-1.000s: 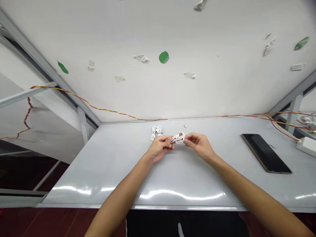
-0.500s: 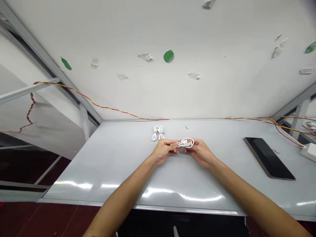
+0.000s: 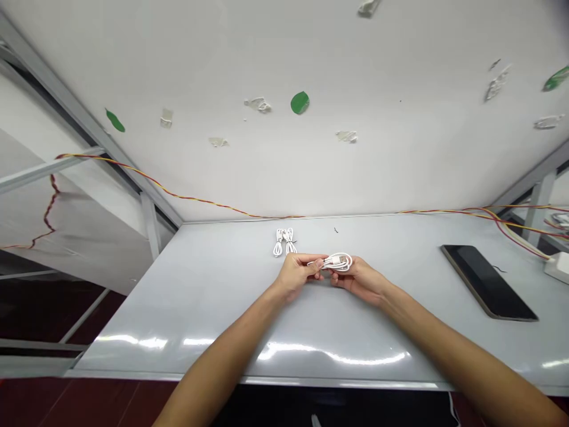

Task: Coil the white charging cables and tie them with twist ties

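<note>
A coiled white USB cable [image 3: 338, 261], with its plug showing, is held a little above the table between both hands. My left hand [image 3: 299, 275] pinches the tied middle of the bundle between thumb and fingers. At the looped right end, my right hand [image 3: 359, 281] has its fingers closed behind and under the coil; the fingertips are partly hidden. Just beyond my left hand lie two more bundled white cables [image 3: 278, 242], one of them partly covered by that hand.
A dark phone or tablet [image 3: 488, 282] lies on the grey table [image 3: 195, 296] at the right. A white power strip [image 3: 558, 267] is at the far right edge. Twisted red and yellow wires [image 3: 213, 204] run along the white wall [image 3: 377, 178]. A small black tie [image 3: 336, 230] lies near the back.
The coil has turned slightly, so the plug's metal end shows more clearly. My right hand has shifted a little lower under the coil. The camera view has tilted slightly.
</note>
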{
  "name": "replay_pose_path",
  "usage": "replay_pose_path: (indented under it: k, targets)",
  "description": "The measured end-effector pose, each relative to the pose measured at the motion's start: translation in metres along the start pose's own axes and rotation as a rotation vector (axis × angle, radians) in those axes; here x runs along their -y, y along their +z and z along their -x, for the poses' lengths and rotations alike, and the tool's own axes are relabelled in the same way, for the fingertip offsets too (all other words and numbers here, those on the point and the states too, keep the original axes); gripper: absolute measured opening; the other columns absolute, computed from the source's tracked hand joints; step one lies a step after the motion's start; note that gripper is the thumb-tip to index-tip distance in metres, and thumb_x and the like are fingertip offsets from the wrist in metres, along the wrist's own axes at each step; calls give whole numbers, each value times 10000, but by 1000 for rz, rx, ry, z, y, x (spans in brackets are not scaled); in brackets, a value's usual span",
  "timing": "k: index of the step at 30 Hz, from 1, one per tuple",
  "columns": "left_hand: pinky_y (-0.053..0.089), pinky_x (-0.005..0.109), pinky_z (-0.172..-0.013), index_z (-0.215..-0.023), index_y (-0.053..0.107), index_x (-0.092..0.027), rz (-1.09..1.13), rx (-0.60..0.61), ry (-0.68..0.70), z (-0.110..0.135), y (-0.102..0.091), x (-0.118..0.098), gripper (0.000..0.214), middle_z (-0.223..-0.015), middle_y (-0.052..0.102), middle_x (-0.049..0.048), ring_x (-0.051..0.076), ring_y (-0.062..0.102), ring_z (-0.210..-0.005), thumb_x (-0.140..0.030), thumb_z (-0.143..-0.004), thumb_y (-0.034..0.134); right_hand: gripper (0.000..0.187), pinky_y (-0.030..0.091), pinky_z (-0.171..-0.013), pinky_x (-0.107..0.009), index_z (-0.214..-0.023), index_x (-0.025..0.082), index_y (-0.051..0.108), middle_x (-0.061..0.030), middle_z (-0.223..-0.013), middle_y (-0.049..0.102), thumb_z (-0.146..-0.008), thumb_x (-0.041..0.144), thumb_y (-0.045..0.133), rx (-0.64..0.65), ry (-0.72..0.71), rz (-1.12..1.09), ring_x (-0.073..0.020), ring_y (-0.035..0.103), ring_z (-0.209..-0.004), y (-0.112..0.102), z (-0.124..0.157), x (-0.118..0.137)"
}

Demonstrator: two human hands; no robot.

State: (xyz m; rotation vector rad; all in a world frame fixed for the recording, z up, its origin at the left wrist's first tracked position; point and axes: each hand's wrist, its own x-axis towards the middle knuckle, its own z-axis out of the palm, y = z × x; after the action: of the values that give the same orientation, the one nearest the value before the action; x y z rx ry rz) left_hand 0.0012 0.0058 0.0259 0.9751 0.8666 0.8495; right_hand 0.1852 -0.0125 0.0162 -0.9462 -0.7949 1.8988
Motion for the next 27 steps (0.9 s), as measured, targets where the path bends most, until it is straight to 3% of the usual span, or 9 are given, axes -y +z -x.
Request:
replay_pose_path:
  k: [4, 8, 11, 16, 22, 27]
  targets:
    - [465, 304, -669, -952, 791, -86, 90, -30, -15, -1, 0, 1, 402, -730, 672, 67, 93, 509, -575, -338, -649, 869, 200, 501, -749, -311, -846, 176, 776, -43, -842, 717, -666, 245, 831, 3, -94, 122, -133, 593, -708, 0, 1, -1]
    - [463, 274, -645, -920, 780, -72, 191, -40, -62, -1, -1, -1, 304, -741, 658, 70, 76, 496, -568, -257, -685, 840, 362, 515, -870, -388, -1026, 213, 766, -66, -991, 749, -702, 361, 827, -14, -242, 311, -215, 669, -901, 4, 2, -2]
    - [455, 255, -614, -872, 769, -64, 219, -27, -89, 0, -1, -4, 198, -730, 633, 65, 69, 478, -562, -195, -726, 796, 283, 524, -894, -419, -982, 228, 777, -70, -1006, 753, -762, 406, 778, -37, -457, 542, -255, 683, -959, 6, 2, -3]
    - [430, 235, -567, -816, 752, -52, 219, -28, -136, 1, 0, -5, 118, -729, 620, 73, 61, 439, -548, -153, -755, 751, 145, 534, -820, -356, -926, 284, 795, -37, -977, 757, -882, 331, 665, -52, -768, 874, -220, 691, -895, 2, 1, 0]
    - [414, 230, -543, -811, 752, -54, 209, -11, -171, 1, -1, -6, 140, -704, 615, 64, 64, 430, -538, -177, -742, 760, 193, 529, -791, -341, -950, 296, 782, -24, -944, 747, -925, 277, 592, 23, -814, 954, -202, 686, -859, -4, 0, 2]
    - [409, 220, -530, -817, 748, -52, 201, -8, -190, 1, -2, -6, 151, -699, 611, 64, 56, 431, -528, -178, -737, 770, 178, 520, -733, -347, -914, 286, 767, -40, -893, 740, -917, 275, 589, -99, -863, 1060, -213, 673, -789, -1, 3, -2]
